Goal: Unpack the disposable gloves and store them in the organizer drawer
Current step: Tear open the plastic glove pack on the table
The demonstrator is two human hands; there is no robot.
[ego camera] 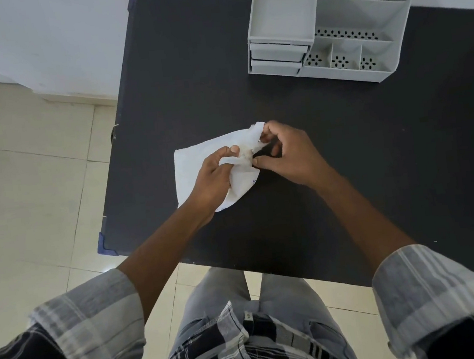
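Observation:
A white glove packet (192, 166) lies on the black table (344, 153) near its left side. My left hand (215, 178) presses on the packet and pinches its upper layer. My right hand (288, 153) grips the packet's open right end between thumb and fingers, its fingertips at the mouth. A pale, crumpled bit of material shows at the opening; I cannot tell whether it is a glove. The grey organizer (339, 22) stands at the table's far edge, with two shut drawers (277, 58) stacked at its lower left.
The organizer has several open compartments with perforated floors on its right side. The table's left edge has blue corner guards (104, 246). Beige floor tiles lie to the left, a white wall behind.

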